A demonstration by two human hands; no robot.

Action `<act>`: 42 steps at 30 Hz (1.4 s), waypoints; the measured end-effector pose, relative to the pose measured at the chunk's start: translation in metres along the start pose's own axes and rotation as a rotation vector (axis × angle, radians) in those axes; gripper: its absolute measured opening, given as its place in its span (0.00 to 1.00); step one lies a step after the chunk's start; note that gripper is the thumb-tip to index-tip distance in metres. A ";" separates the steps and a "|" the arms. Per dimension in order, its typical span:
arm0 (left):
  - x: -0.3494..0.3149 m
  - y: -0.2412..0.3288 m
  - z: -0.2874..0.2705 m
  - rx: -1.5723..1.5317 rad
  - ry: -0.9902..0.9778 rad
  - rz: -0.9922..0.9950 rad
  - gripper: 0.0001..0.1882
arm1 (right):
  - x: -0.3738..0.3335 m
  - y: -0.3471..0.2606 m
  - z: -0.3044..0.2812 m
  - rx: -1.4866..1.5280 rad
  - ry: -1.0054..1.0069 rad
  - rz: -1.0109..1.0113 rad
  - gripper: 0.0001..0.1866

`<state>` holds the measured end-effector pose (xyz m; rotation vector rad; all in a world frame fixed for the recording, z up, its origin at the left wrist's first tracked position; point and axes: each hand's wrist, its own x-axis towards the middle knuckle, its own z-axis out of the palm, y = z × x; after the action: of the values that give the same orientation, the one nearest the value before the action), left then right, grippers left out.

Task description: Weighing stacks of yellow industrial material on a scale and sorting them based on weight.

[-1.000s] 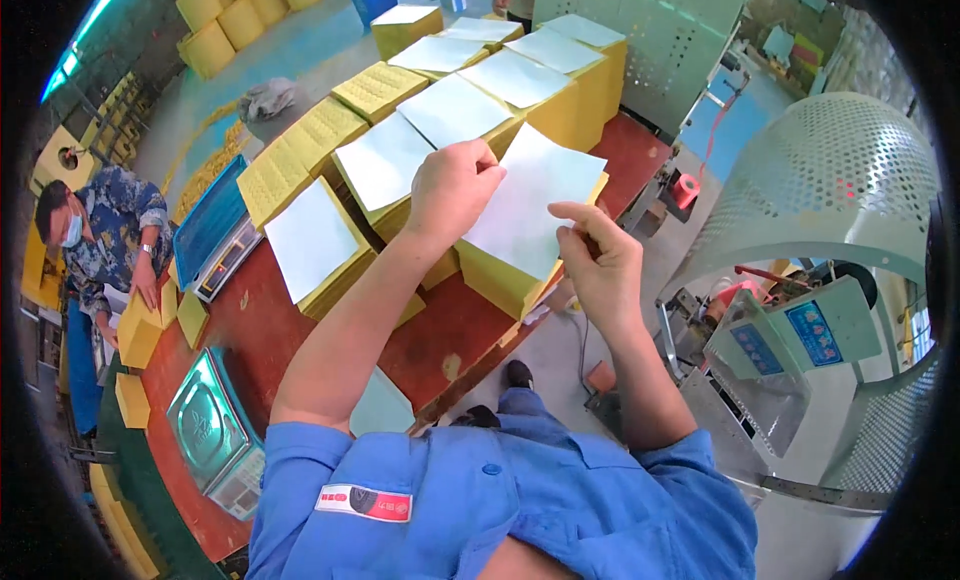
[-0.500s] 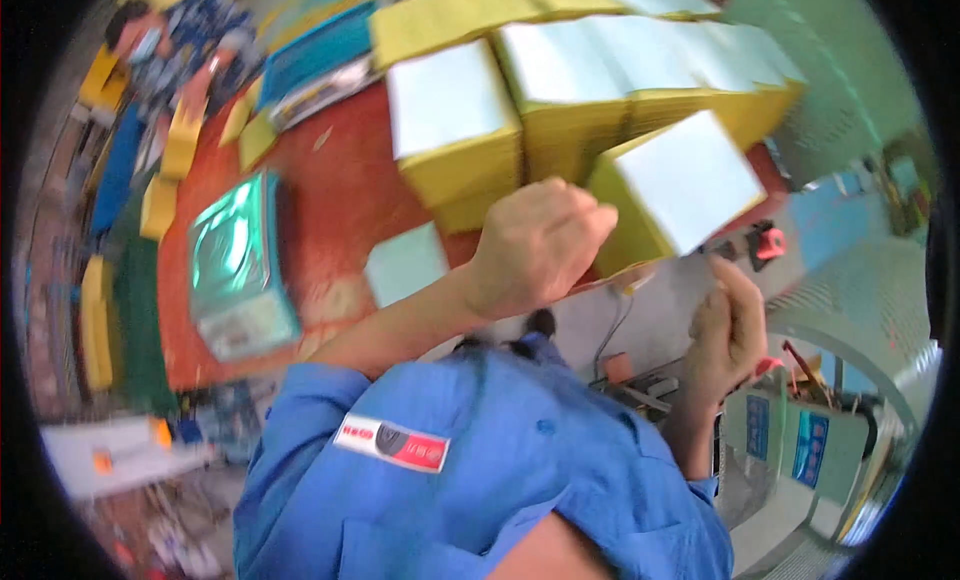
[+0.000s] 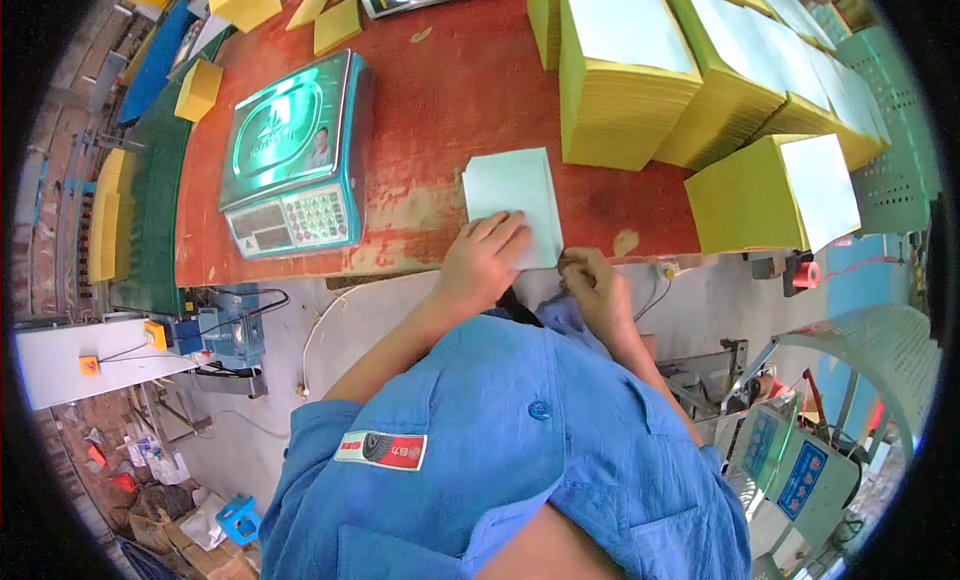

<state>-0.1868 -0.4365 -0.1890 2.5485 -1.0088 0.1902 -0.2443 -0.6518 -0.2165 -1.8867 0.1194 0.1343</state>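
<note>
A thin stack of pale green paper sheets (image 3: 515, 185) lies at the near edge of the red table, its edges slightly uneven. My left hand (image 3: 487, 260) rests on the left side of the stack, fingers stretched out over the paper. At the near right corner of the same stack is my right hand (image 3: 600, 295), with thumb and fingers drawn together on the paper's edge. To the left stands a weighing scale (image 3: 290, 145) with a shiny plate and a keypad.
Tall stacks of yellow paper (image 3: 625, 105) topped with pale sheets fill the right of the red table (image 3: 430, 100). One bundle of yellow paper (image 3: 760, 195) sits tilted at the near right edge. Small yellow blocks (image 3: 337, 27) lie at the back left. A metal frame (image 3: 850, 350) stands right.
My left hand has moved from beside the tilted yellow bundle down onto the pale sheets, its fist opened out. My right hand has come left to the sheets' corner. The view has shifted.
</note>
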 end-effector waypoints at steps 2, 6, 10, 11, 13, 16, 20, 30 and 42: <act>-0.004 -0.009 -0.003 -0.071 0.002 0.032 0.28 | -0.004 0.000 0.009 0.085 0.003 0.030 0.16; -0.017 -0.020 -0.007 -0.201 0.079 0.026 0.22 | -0.005 -0.016 0.019 0.552 0.027 0.222 0.19; -0.029 -0.021 0.005 -0.158 0.126 0.049 0.20 | 0.010 -0.040 0.034 0.846 0.063 0.343 0.16; -0.029 -0.019 0.004 -0.159 0.126 0.051 0.20 | 0.017 -0.040 0.032 0.846 0.065 0.343 0.16; -0.028 -0.015 0.002 -0.183 0.156 -0.031 0.20 | 0.027 -0.037 0.027 0.577 -0.112 0.373 0.14; -0.032 -0.019 0.001 -0.174 0.189 -0.095 0.21 | 0.035 -0.031 0.033 0.421 -0.113 0.310 0.16; -0.040 -0.029 -0.008 -0.114 0.193 -0.088 0.21 | 0.039 -0.043 0.058 0.226 -0.177 0.325 0.13; -0.009 -0.018 0.010 -0.133 0.140 -0.010 0.21 | 0.035 -0.034 0.021 0.104 -0.105 0.288 0.14; -0.011 -0.014 0.006 -0.368 0.233 -0.554 0.40 | 0.062 -0.038 0.030 -0.287 0.094 -0.135 0.26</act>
<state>-0.1851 -0.4232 -0.2017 2.2901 -0.2046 0.1244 -0.1781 -0.6122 -0.2001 -2.1815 0.0377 -0.0320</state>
